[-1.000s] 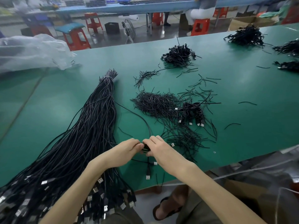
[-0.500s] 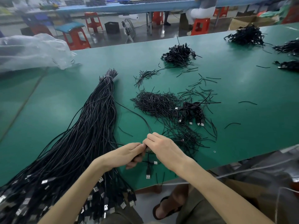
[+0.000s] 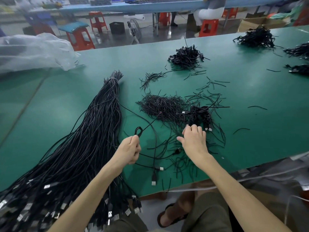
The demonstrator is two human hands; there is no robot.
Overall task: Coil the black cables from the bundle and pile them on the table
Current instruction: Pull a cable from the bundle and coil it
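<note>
- The cable bundle [image 3: 93, 139] lies fanned along the left of the green table [image 3: 250, 114].
- The left hand [image 3: 128, 152] has its grip closed around a looped black cable [image 3: 138, 131], just beside the bundle.
- The right hand [image 3: 194, 141] has a wide grip, fingertips touching the coiled-cable pile [image 3: 200, 114].

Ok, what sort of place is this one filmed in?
Probably a cable-assembly workshop: a long green bench holds a big bundle of black USB cables and piles of coils, with another bench and plastic stools behind.
</note>
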